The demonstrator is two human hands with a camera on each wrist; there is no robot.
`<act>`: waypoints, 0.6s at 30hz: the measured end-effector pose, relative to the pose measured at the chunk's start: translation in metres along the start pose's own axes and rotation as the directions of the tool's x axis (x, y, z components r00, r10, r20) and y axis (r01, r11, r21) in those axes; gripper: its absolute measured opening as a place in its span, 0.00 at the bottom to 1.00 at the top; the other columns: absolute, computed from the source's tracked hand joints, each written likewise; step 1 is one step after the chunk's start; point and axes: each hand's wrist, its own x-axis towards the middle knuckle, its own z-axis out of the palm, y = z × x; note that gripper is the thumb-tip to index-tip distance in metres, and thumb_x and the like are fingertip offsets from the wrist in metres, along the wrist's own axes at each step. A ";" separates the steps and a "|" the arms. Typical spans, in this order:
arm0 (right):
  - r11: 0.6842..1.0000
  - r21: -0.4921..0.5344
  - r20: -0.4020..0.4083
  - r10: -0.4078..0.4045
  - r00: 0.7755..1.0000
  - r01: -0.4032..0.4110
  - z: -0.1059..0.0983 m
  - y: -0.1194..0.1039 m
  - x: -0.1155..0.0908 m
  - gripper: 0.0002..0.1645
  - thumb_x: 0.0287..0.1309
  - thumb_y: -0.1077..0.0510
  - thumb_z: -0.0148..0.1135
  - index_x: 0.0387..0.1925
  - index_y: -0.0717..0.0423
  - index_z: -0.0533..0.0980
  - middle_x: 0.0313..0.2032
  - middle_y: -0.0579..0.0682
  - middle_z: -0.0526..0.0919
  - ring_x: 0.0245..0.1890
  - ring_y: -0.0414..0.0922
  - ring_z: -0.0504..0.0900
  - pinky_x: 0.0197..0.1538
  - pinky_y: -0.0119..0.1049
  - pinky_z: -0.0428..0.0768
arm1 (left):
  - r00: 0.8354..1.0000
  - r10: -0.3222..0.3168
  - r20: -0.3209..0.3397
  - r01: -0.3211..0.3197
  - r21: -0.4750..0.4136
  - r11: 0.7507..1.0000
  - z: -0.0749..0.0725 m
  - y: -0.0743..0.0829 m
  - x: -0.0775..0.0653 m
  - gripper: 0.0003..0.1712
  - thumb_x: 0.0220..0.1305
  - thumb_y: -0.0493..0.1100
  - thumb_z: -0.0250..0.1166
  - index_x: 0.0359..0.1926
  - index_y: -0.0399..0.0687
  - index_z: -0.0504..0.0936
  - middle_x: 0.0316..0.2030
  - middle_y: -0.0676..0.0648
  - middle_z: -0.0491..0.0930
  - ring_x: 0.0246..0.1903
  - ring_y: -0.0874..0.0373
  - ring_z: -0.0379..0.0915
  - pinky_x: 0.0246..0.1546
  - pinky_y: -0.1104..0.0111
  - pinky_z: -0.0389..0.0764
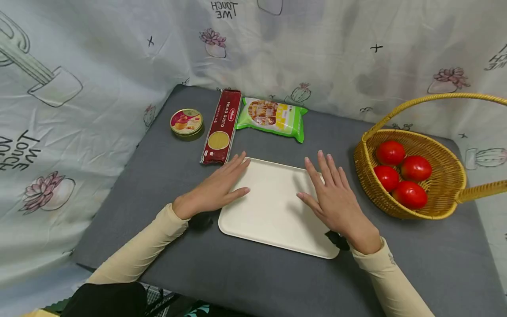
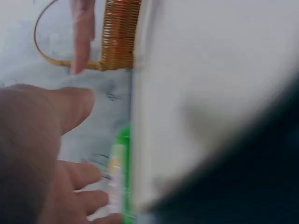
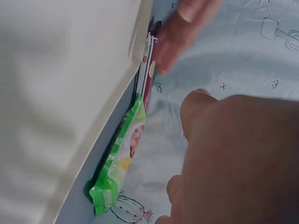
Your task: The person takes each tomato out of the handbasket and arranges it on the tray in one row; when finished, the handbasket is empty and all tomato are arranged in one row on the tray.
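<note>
A cream rectangular tray (image 1: 273, 211) lies on the grey table between my two hands. My left hand (image 1: 214, 187) is over the tray's left edge, its fingers extended and thumb apart. Over the right side of the tray, my right hand (image 1: 336, 202) has its fingers spread and casts a shadow on it. Neither hand grips anything. In the left wrist view, part of the left hand (image 2: 42, 140) shows beside the blurred tray (image 2: 210, 70). The right wrist view has the right hand (image 3: 243, 154) at its right and the tray (image 3: 56, 93) at its left.
Behind the tray lie a red spaghetti pack (image 1: 222, 125) and a green food bag (image 1: 273, 118), with a round tin (image 1: 187, 123) to their left. At the right stands a yellow wicker basket (image 1: 368, 185) holding several red tomato-like fruits (image 1: 416, 168). A patterned curtain (image 1: 336, 53) hangs behind.
</note>
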 end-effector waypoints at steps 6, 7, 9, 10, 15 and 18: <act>1.000 0.002 -0.015 0.006 1.000 -0.006 -0.007 0.004 -0.002 0.52 0.77 0.39 0.58 0.87 0.53 0.46 0.85 0.59 0.34 0.84 0.62 0.34 0.80 0.67 0.41 | 0.996 -0.002 -0.086 -0.017 -0.224 0.974 0.023 -0.017 -0.011 0.45 0.81 0.46 0.62 0.86 0.43 0.49 0.86 0.40 0.38 0.84 0.45 0.32 0.80 0.45 0.51; 1.000 0.003 -0.020 0.004 1.000 -0.004 -0.007 0.005 -0.002 0.52 0.77 0.39 0.58 0.87 0.53 0.46 0.85 0.59 0.34 0.84 0.62 0.34 0.81 0.66 0.41 | 0.995 -0.005 -0.101 -0.020 -0.249 0.968 0.026 -0.018 -0.012 0.44 0.81 0.45 0.61 0.86 0.43 0.48 0.86 0.41 0.38 0.84 0.47 0.32 0.80 0.45 0.51; 1.000 0.008 -0.040 -0.011 0.999 0.011 -0.008 0.006 -0.002 0.52 0.77 0.40 0.59 0.87 0.53 0.46 0.85 0.59 0.35 0.84 0.61 0.35 0.81 0.66 0.42 | 0.991 -0.012 -0.135 -0.028 -0.290 0.957 0.030 -0.020 -0.013 0.44 0.81 0.40 0.60 0.86 0.44 0.48 0.86 0.42 0.39 0.84 0.50 0.34 0.80 0.46 0.52; 1.000 0.011 -0.057 -0.023 0.998 0.024 -0.009 0.007 -0.001 0.52 0.76 0.41 0.60 0.87 0.53 0.47 0.85 0.59 0.37 0.84 0.62 0.36 0.81 0.65 0.42 | 0.989 -0.016 -0.149 -0.030 -0.300 0.954 0.032 -0.021 -0.014 0.43 0.81 0.38 0.60 0.86 0.43 0.48 0.86 0.43 0.40 0.84 0.50 0.35 0.80 0.47 0.52; 0.994 0.070 -0.174 -0.067 0.982 0.081 -0.022 0.015 0.003 0.48 0.74 0.47 0.65 0.85 0.54 0.55 0.84 0.59 0.49 0.83 0.62 0.49 0.80 0.65 0.52 | 0.981 -0.034 -0.192 -0.029 -0.312 0.950 0.037 -0.026 -0.016 0.43 0.77 0.28 0.58 0.85 0.39 0.49 0.85 0.43 0.44 0.83 0.51 0.39 0.81 0.51 0.51; 0.988 0.138 -0.231 -0.035 0.972 0.068 -0.039 0.026 0.004 0.46 0.71 0.52 0.68 0.83 0.54 0.60 0.83 0.58 0.56 0.80 0.63 0.57 0.77 0.66 0.59 | 0.979 -0.038 -0.199 -0.028 -0.318 0.948 0.037 -0.027 -0.017 0.44 0.76 0.27 0.59 0.85 0.38 0.50 0.85 0.41 0.45 0.83 0.50 0.41 0.80 0.51 0.52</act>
